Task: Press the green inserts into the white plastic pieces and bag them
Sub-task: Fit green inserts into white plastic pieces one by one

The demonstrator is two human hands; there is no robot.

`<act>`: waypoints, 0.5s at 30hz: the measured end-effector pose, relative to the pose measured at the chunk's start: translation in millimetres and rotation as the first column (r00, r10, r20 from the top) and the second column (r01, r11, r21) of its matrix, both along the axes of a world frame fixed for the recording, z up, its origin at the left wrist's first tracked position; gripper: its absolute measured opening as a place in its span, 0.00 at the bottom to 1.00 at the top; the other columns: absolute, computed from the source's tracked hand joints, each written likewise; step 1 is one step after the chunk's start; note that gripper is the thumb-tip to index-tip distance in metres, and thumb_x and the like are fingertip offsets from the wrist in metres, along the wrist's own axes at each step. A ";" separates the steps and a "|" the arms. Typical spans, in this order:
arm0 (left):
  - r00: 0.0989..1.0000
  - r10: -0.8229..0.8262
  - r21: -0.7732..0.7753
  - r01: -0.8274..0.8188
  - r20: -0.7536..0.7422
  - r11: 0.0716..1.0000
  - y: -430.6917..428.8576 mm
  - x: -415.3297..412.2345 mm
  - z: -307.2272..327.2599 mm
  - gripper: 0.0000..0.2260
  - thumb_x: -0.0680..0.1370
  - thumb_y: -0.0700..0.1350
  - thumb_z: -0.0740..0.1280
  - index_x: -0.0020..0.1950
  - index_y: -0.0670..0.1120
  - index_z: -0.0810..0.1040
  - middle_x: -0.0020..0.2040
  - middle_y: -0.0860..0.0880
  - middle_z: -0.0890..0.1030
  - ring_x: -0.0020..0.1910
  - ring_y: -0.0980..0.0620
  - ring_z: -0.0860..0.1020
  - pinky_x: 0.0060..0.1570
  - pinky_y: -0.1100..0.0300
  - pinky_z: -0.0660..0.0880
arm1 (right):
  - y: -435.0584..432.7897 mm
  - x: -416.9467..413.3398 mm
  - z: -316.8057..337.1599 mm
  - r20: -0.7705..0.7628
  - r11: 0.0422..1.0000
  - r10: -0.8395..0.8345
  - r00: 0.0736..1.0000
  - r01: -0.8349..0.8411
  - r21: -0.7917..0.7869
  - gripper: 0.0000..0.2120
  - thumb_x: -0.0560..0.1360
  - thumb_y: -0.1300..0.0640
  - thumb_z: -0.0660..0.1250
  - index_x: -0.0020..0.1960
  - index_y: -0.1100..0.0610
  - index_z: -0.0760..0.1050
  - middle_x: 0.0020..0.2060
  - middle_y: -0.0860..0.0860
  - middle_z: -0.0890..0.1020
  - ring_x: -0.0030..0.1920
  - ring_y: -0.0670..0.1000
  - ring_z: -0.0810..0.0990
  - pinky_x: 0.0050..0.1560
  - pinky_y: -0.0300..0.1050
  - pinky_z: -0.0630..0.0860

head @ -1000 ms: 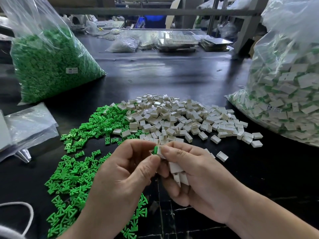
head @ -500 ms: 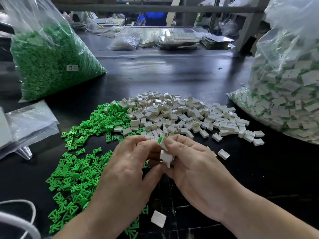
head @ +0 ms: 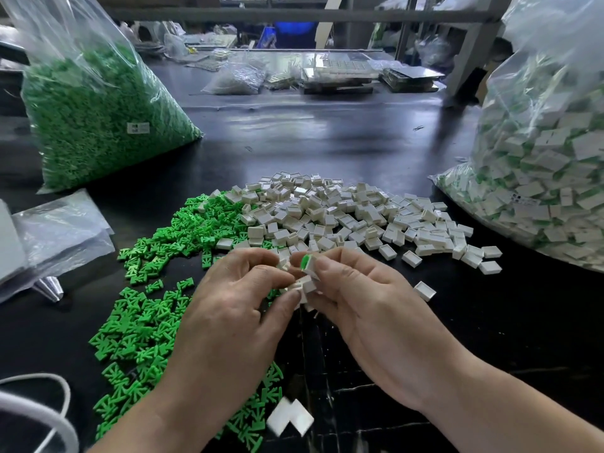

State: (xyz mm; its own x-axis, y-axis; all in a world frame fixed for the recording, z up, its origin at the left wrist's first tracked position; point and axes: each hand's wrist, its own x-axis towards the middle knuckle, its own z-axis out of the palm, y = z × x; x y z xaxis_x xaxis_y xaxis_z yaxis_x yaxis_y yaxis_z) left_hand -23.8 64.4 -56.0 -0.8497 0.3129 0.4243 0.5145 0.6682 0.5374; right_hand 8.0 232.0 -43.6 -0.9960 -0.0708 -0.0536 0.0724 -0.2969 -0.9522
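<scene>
My right hand [head: 369, 308] pinches a white plastic piece [head: 310, 264] with a green insert showing at its top, and several more white pieces [head: 305, 287] are cupped in its fingers. My left hand [head: 228, 308] is close against it, with its thumb and fingertips touching those cupped pieces. Behind the hands lies a heap of loose white pieces [head: 343, 214]. Loose green inserts [head: 143, 322] spread to the left. Two white pieces [head: 289, 416] lie blurred below the hands.
A big clear bag of green inserts [head: 94, 116] stands at the back left. A big clear bag of finished white-and-green pieces [head: 539, 178] fills the right. Empty clear bags [head: 55, 230] lie at the left, a white cable [head: 49, 410] at bottom left.
The insert has gone deeper into the white piece as the hands moved slightly away. A white piece has dropped onto the table below the hands, then a second one beside it.
</scene>
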 end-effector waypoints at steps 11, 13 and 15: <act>0.999 -0.020 0.309 0.009 0.034 0.951 1.8 12.3 17.8 0.04 0.72 0.53 0.69 0.46 0.59 0.78 0.46 0.69 0.80 0.43 0.70 0.79 0.36 0.81 0.70 | 13.2 -7.1 6.9 0.157 0.919 0.028 0.987 0.037 -0.392 0.11 0.72 0.73 0.59 0.49 0.63 0.76 0.41 0.62 0.81 0.34 0.56 0.81 0.30 0.46 0.79; 0.998 -0.055 0.380 0.039 0.031 0.924 3.2 15.0 19.1 0.05 0.74 0.52 0.72 0.48 0.57 0.79 0.44 0.65 0.82 0.43 0.66 0.80 0.38 0.79 0.71 | 11.5 -4.7 8.9 0.201 0.931 0.118 0.972 -0.038 -0.362 0.14 0.69 0.70 0.60 0.52 0.62 0.76 0.38 0.59 0.79 0.32 0.54 0.78 0.27 0.45 0.76; 0.998 -0.057 0.358 0.062 -0.023 0.932 5.1 17.3 20.3 0.04 0.74 0.49 0.71 0.47 0.56 0.79 0.44 0.65 0.81 0.42 0.68 0.80 0.38 0.80 0.70 | 8.1 -1.9 10.6 0.213 0.935 0.229 0.950 -0.155 -0.318 0.15 0.70 0.66 0.64 0.56 0.62 0.76 0.37 0.57 0.77 0.32 0.52 0.76 0.25 0.43 0.76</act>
State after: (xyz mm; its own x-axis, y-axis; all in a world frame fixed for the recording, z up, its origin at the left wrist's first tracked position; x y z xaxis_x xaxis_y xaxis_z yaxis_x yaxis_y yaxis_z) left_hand -6.5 69.5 -35.7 -0.8282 0.1881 0.5279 0.5555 0.4008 0.7286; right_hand 6.1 240.0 -32.9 -0.9204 -0.3091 -0.2395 0.3740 -0.5172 -0.7698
